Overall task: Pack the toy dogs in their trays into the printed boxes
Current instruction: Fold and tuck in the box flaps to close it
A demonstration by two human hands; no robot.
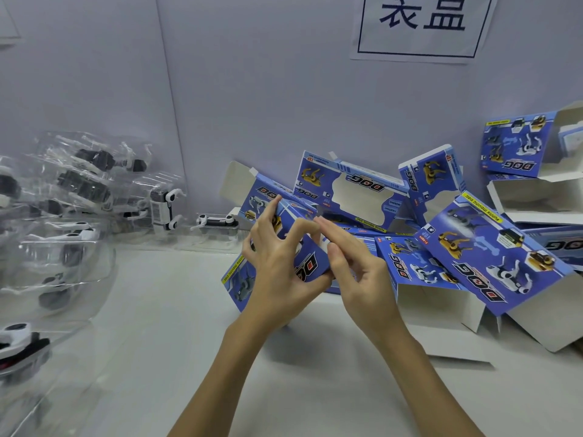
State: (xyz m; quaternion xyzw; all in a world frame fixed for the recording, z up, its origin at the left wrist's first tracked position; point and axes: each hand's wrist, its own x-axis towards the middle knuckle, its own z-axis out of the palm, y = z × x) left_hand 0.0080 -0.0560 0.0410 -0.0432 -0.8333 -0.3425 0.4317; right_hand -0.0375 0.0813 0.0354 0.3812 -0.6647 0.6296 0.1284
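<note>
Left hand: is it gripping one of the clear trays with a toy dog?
No, the left hand grips a blue printed box; the clear trays lie untouched at the table's left.
</note>
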